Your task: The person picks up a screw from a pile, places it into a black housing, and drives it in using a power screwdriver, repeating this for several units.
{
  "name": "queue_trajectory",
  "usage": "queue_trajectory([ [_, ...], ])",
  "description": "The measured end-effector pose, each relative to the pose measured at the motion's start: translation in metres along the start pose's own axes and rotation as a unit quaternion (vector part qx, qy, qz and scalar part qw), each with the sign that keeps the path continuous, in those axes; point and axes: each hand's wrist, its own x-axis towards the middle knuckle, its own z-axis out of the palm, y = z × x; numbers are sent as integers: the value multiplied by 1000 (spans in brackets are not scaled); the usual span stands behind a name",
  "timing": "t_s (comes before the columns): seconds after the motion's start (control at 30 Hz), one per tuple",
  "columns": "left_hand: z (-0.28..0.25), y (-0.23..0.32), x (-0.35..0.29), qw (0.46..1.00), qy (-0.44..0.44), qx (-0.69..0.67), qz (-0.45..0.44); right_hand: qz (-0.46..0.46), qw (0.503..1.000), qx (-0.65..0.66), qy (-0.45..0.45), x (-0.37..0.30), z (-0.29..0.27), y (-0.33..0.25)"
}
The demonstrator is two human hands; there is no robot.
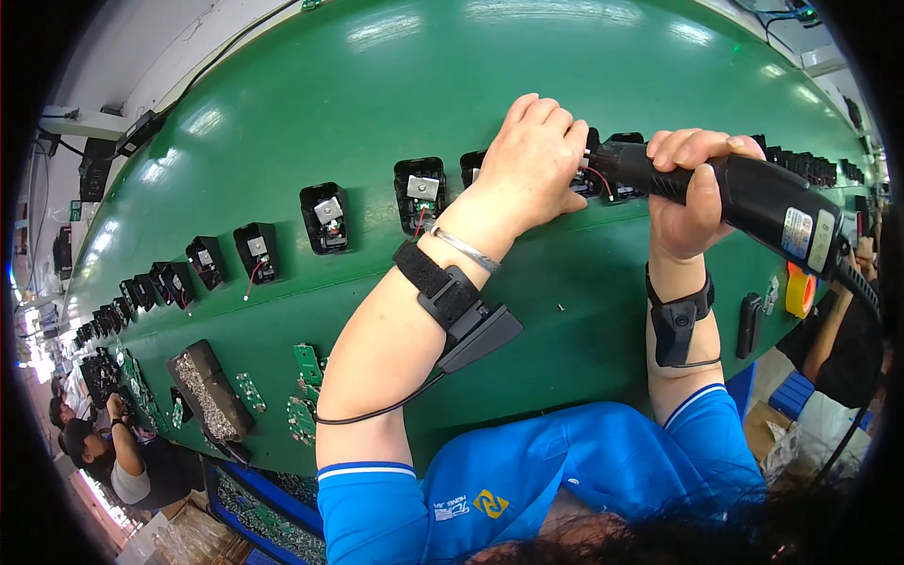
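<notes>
The right hand [692, 184] was wrapped around a thick black tool [767, 202], its cord running off to the right. The tool's narrow end pointed left, at a small black case [589, 186] with a red wire beside it. The left hand [535, 160] was bent over that case, with its thumb toward the near side; the palm hid much of it, so I could not tell whether the fingers gripped it or just rested there. The two hands were near each other but not touching.

The case sat on a green counter [377, 104], in a long row of similar ones. To the left, an open case [418, 193] showed a metal plate [423, 187] inside. Nearer the person lay green circuit boards [306, 363] and a dark box [224, 379] of small metal pieces. At the right, a yellow tape roll [800, 290] stood near the counter's edge.
</notes>
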Motion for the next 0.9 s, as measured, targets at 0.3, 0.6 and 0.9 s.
queue_trajectory([
  [0.3,4,-4,-1,998,9,59,12,-1,1000,0,-21,-6,3,9],
  [0.6,2,1,-1,996,61,70,7,41,998,-46,3,10,5,-2],
  [0.9,-20,66,-71,990,-89,-107,36,99,987,94,78,-24,-45,-88],
])
